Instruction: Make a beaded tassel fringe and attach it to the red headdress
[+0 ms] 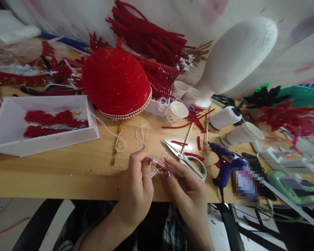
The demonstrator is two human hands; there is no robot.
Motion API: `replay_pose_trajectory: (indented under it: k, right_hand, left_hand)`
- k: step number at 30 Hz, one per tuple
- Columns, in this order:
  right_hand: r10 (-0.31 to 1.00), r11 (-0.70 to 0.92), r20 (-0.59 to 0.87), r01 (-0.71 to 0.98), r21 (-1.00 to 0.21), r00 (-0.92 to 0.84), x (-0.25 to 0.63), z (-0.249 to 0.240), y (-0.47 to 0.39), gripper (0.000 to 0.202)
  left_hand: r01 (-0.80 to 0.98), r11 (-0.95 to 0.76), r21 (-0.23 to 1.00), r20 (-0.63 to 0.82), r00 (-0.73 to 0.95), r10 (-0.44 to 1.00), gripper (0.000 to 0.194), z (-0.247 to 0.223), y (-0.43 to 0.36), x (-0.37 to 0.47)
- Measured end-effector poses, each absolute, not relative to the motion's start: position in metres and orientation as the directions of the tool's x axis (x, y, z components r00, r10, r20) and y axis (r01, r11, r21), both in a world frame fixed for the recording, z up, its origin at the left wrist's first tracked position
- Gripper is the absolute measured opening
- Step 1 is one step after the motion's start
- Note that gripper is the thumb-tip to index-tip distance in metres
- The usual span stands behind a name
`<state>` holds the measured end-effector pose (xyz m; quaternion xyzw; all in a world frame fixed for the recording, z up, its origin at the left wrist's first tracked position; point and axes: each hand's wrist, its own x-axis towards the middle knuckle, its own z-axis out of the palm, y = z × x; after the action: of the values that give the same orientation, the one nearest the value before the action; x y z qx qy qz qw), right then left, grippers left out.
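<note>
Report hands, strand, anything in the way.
Left hand pinching white strand; right hand at it, grip unclear. Pearly beads just below. Scissors just beyond right hand.

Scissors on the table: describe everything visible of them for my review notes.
The scissors lie on the wooden table just beyond the right hand, which does not hold them. Their pointed, silvery blades look metallic and nearly closed, tips toward the upper left. The pale grey-green handles, apparently plastic, run toward the lower right; one loop shows clearly, the rest is partly hidden behind the hand. Whether the fingers touch them is unclear. Short red strips lie nearby.
</note>
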<state>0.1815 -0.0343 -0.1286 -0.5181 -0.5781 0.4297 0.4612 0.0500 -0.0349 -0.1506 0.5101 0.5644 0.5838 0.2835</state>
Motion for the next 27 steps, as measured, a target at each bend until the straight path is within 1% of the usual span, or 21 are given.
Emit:
replay_pose_trajectory:
  k: [4, 6, 8, 12, 15, 19, 22, 27]
  right_hand:
    - [0.983, 0.182, 0.167, 0.286, -0.941, -0.078, 0.180, -0.129, -0.033, 0.032]
    - [0.974, 0.218, 0.190, 0.307, -0.926, -0.120, 0.178, -0.128, -0.033, 0.032]
    - [0.972, 0.232, 0.204, 0.316, -0.920, -0.121, 0.176, -0.127, -0.033, 0.031]
    - [0.984, 0.176, 0.177, 0.266, -0.948, -0.021, 0.172, -0.127, -0.035, 0.032]
    - [0.988, 0.151, 0.155, 0.235, -0.960, 0.001, 0.170, -0.128, -0.037, 0.030]
    - [0.995, 0.097, 0.099, 0.164, -0.982, 0.005, 0.168, -0.130, -0.041, 0.019]
    - [0.997, 0.071, 0.071, 0.119, -0.990, -0.007, 0.165, -0.131, -0.042, 0.012]
    - [0.993, 0.110, 0.100, 0.175, -0.978, -0.062, 0.160, -0.133, -0.041, 0.030]
  left_hand:
    - [0.333, -0.236, 0.913, 0.341, -0.302, 0.890, 0.015, -0.148, -0.033, 0.047]
    - [0.313, -0.240, 0.919, 0.329, -0.272, 0.904, 0.014, -0.145, -0.032, 0.046]
    - [0.284, -0.250, 0.926, 0.323, -0.252, 0.912, 0.014, -0.144, -0.032, 0.046]
    - [0.258, -0.276, 0.926, 0.340, -0.252, 0.906, 0.017, -0.144, -0.032, 0.047]
    - [0.224, -0.306, 0.925, 0.359, -0.257, 0.897, 0.018, -0.145, -0.031, 0.048]
    - [0.192, -0.298, 0.935, 0.341, -0.256, 0.904, 0.018, -0.147, -0.032, 0.047]
    - [0.226, -0.291, 0.930, 0.346, -0.262, 0.901, 0.019, -0.147, -0.033, 0.046]
    - [0.368, -0.336, 0.867, 0.452, -0.297, 0.841, 0.017, -0.145, -0.031, 0.045]
